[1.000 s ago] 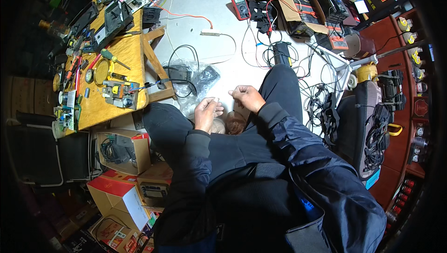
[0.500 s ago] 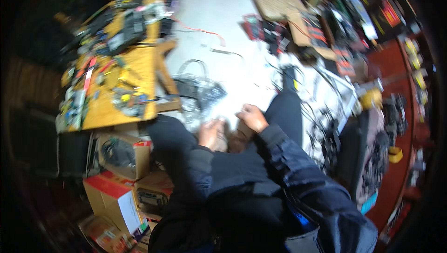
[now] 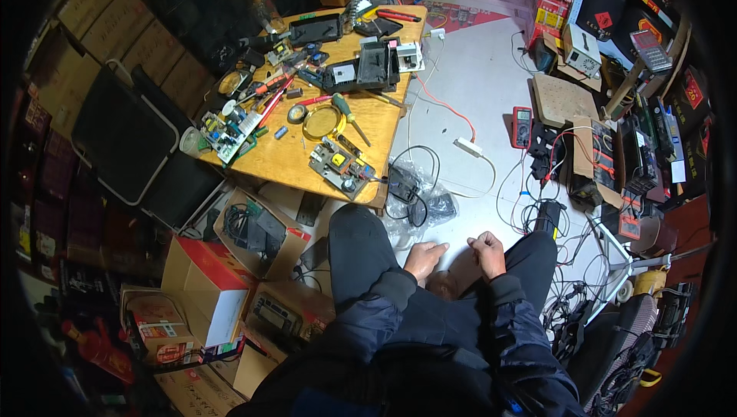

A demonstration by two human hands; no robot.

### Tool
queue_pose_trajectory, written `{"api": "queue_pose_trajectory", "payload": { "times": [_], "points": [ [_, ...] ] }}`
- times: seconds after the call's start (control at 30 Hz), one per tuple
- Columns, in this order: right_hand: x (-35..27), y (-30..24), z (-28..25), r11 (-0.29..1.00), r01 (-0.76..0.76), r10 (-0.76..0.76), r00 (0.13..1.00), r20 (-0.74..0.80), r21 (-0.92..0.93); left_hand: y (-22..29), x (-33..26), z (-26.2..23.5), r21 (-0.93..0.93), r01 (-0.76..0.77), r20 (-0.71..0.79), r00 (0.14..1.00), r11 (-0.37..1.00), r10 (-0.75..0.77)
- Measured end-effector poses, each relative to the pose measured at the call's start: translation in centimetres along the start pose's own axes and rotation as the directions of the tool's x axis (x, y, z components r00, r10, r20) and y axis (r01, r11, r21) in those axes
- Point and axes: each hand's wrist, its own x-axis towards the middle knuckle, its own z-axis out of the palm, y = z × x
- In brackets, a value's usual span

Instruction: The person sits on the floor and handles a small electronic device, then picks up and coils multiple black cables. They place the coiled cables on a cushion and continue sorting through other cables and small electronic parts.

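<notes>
Between my knees, both hands are raised close together, a small gap apart. My left hand (image 3: 424, 262) has its fingers pressed together and points to the right. Curled with thumb against forefinger, my right hand (image 3: 488, 254) faces it. Whether either hand holds something small cannot be made out. Nearest to my left hand, beyond the knee, a clear plastic bag (image 3: 439, 185) with a black adapter (image 3: 404, 184) and its cable lies on the floor by the table corner. On that corner of the wooden table (image 3: 295, 167) sits a circuit board (image 3: 338, 170).
A screwdriver (image 3: 350, 119), a yellow tape roll (image 3: 324, 121) and another circuit board (image 3: 234, 129) lie on the table. A power strip (image 3: 468, 147) and a red multimeter (image 3: 522, 127) are on the floor. Open cardboard boxes (image 3: 192, 282) stand left; tangled cables (image 3: 572, 309) lie right.
The view has swung, so the table and my hands appear further right and the picture is sharper. Both hands remain between my knees; the left now points more toward the right one.
</notes>
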Motion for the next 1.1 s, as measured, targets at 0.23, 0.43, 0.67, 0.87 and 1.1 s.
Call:
{"api": "queue_pose_trajectory", "payload": {
  "times": [0.23, 0.43, 0.67, 0.87, 1.1],
  "points": [
    [-0.6, -0.63, 0.41, 1.0, -0.025, 0.025, 1.0, -0.005, -0.016, -0.19, -0.18, -0.01, -0.023, 0.005, -0.008, 1.0, 1.0, -0.005],
    [-0.51, -0.34, 0.31, 1.0, -0.026, 0.026, 0.999, 0.023, -0.002, -0.77, 0.06, -0.08, -0.076, 0.019, 0.008, 1.0, 0.997, -0.018],
    [-0.43, -0.25, 0.25, 0.999, -0.018, 0.018, 1.0, 0.018, -0.033, -0.85, 0.16, 0.06, -0.033, -0.019, -0.006, 1.0, 0.999, 0.018],
    [-0.3, -0.24, 0.11, 1.0, -0.017, 0.018, 0.998, 0.055, -0.02, -0.78, 0.12, 0.17, 0.015, -0.072, -0.028, 0.997, 0.997, 0.073],
    [-0.16, 0.06, -0.07, 0.999, -0.045, 0.045, 0.995, 0.084, -0.004, -0.35, -0.04, 0.2, 0.063, -0.119, -0.035, 0.992, 0.991, 0.121]
  ]
}}
